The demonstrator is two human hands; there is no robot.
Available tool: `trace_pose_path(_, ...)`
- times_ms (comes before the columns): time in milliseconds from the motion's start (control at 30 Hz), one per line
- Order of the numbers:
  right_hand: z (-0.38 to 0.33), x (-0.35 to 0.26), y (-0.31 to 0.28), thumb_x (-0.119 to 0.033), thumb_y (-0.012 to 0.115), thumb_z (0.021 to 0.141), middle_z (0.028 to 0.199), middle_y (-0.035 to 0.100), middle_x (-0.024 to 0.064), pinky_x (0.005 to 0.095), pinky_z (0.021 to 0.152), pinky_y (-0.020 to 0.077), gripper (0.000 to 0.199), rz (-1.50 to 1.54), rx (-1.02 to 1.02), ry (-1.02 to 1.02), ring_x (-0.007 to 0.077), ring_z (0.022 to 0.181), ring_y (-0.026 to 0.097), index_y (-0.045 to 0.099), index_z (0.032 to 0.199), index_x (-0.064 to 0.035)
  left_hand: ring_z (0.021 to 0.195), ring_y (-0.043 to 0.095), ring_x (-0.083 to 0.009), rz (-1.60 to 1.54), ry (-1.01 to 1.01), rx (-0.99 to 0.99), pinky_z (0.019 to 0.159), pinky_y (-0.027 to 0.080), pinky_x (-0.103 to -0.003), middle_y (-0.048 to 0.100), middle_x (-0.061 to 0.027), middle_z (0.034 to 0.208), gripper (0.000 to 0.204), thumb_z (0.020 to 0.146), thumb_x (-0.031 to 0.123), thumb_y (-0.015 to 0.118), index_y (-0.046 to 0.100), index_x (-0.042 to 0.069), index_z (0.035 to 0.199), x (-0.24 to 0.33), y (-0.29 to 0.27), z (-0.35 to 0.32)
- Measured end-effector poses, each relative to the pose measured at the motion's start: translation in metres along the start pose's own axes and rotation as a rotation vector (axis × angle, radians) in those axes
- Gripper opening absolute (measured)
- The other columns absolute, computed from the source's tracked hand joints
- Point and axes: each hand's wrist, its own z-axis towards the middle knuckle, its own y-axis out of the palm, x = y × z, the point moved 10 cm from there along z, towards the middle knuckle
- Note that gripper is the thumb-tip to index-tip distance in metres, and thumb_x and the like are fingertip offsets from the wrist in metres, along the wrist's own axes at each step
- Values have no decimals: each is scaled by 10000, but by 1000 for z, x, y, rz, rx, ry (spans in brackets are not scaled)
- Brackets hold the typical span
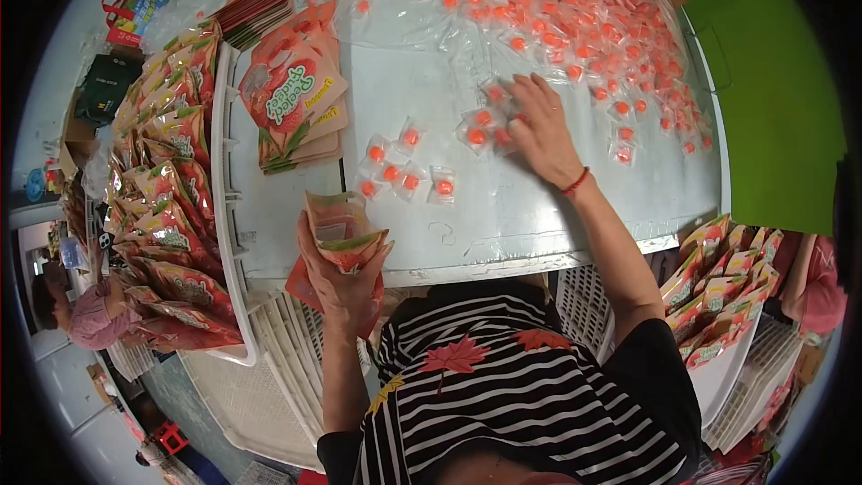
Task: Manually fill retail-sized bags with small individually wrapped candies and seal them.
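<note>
Left hand (339, 280): fingers curled shut round open pouch (344, 232), mouth up, long axis upright, held at table (503, 224) near edge. Loose sweets (401, 172) lie just beyond pouch, between hands. Right hand (541, 130): fingers spread flat, pressing on wrapped sweets (480, 126) at fingertips; big heap (575, 27) beyond. Right hand nearer sweets.

Sachets (404, 166) lie on the table (557, 207), pouch stack (292, 94) left, crate (229, 216) further left.

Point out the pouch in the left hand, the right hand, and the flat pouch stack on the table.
Open pouch (344, 235), head view, its upper front.
Right hand (541, 128), head view, its back.
Pouch stack (289, 94), head view, top pouch's face.
</note>
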Motion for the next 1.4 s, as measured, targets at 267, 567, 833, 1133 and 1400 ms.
trace_pose_path(267, -3, -72, 82, -396, 620, 807, 1299, 444, 153, 587, 976, 298, 505, -287, -89, -131, 418, 1231, 373, 528, 1207, -104, 1172, 468, -337, 22, -19, 6, 971, 403, -411, 427, -224, 1302, 1097, 549, 135, 877, 206, 26, 1410, -3, -1, -5)
trace_pose_path(567, -2, -23, -50, -133, 573, 849, 1203, 541, 193, 446, 992, 363, 311, -204, 313, -57, 372, 1139, 500, 584, 1137, -16, 1207, 441, -355, 68, -13, 27, 991, 388, -419, 381, -220, 1350, 1122, 537, 182, 891, 202, -11, 1401, -5, -7, -1)
trace_pose_path(833, -33, 96, -96, -261, 472, 932, 1320, 475, 92, 491, 1032, 277, 338, -606, -37, 16, 273, 1262, 398, 549, 1205, -77, 1197, 451, -351, -2, 3, -34, 988, 390, -416, 382, -219, 1348, 1112, 536, 180, 890, 214, -9, 1399, 1, 9, 0)
trace_pose_path(1133, -78, 129, -133, -328, 348, 977, 1283, 506, 92, 365, 1002, 359, 431, 899, 591, 410, 231, 1166, 496, 459, 1277, -38, 1178, 462, -333, 24, 13, -23, 977, 396, -407, 415, -209, 1318, 1072, 553, 161, 878, 233, 9, 1397, 9, 10, 1)
trace_pose_path(1400, -106, 47, -128, -549, 610, 793, 1396, 378, 167, 463, 1092, 232, 786, -278, 52, 52, 345, 1328, 302, 388, 1359, -50, 1179, 470, -333, 75, 59, 2, 966, 404, -410, 407, -211, 1331, 1089, 544, 186, 890, 237, -9, 1393, 8, 9, 2)
